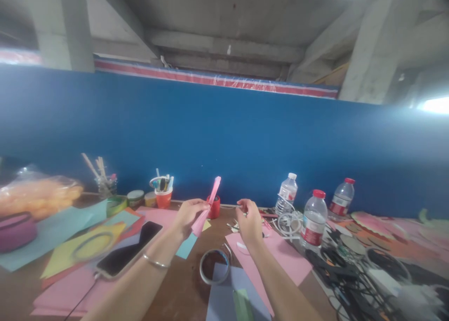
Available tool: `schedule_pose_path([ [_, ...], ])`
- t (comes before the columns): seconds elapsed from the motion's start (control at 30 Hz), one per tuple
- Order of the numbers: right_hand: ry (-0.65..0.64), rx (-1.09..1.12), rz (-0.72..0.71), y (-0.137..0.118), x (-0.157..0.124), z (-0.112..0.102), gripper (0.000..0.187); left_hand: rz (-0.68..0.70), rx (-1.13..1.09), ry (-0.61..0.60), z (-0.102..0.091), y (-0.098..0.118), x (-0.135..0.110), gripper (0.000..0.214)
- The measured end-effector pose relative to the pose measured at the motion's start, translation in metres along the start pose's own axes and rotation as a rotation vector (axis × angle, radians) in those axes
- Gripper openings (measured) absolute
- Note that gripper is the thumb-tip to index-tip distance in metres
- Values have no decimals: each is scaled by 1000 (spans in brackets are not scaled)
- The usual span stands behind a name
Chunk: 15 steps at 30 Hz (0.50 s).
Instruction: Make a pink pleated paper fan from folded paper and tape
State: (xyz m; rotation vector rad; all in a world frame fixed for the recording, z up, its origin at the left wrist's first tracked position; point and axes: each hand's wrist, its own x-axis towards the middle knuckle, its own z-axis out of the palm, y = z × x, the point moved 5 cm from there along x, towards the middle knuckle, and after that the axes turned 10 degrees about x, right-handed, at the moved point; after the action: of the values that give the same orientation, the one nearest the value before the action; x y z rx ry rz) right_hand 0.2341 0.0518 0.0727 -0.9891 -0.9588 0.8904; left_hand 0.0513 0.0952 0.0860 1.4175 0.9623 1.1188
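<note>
My left hand (189,214) is closed around a folded pink paper strip (207,206) that points up and to the right. My right hand (249,220) is held a little to the right of it, its fingers curled in a pinch on something thin that I cannot make out. Both hands hover over a brown table (182,288). Below them lie a roll of tape (214,266), a pink paper sheet (280,258) and a grey-blue sheet (228,297). A small red cup (213,207) stands just behind the pink strip.
A phone (128,251) rests on coloured paper sheets (80,251) at the left. Cups with pens and brushes (163,192) stand along the blue wall (224,138). Three water bottles (313,220) and tangled cables (351,269) fill the right side. A plastic bag (35,194) sits far left.
</note>
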Motion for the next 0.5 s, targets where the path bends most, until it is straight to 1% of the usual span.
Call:
schedule_pose_path([
  [0.03, -16, 36, 25, -1, -5, 6, 22, 14, 19, 19, -2, -1, 1, 15],
  [0.1, -93, 117, 135, 2, -15, 22, 15, 44, 57, 48, -4, -2, 3, 14],
  [0.17, -153, 221, 255, 7, -26, 39, 19, 67, 95, 60, -3, -1, 2, 14],
  [0.23, -155, 335, 333, 13, -32, 48, 21, 84, 132, 63, 1, 1, 0, 13],
  [0.3, -131, 445, 398, 21, -33, 51, 20, 106, 170, 64, 7, 5, -2, 11],
  [0.4, -78, 585, 476, 31, -29, 48, 15, 152, 224, 61, 14, 10, -5, 7],
  [0.5, -37, 681, 540, 38, -25, 45, 9, 206, 277, 45, 18, 11, -5, 6],
])
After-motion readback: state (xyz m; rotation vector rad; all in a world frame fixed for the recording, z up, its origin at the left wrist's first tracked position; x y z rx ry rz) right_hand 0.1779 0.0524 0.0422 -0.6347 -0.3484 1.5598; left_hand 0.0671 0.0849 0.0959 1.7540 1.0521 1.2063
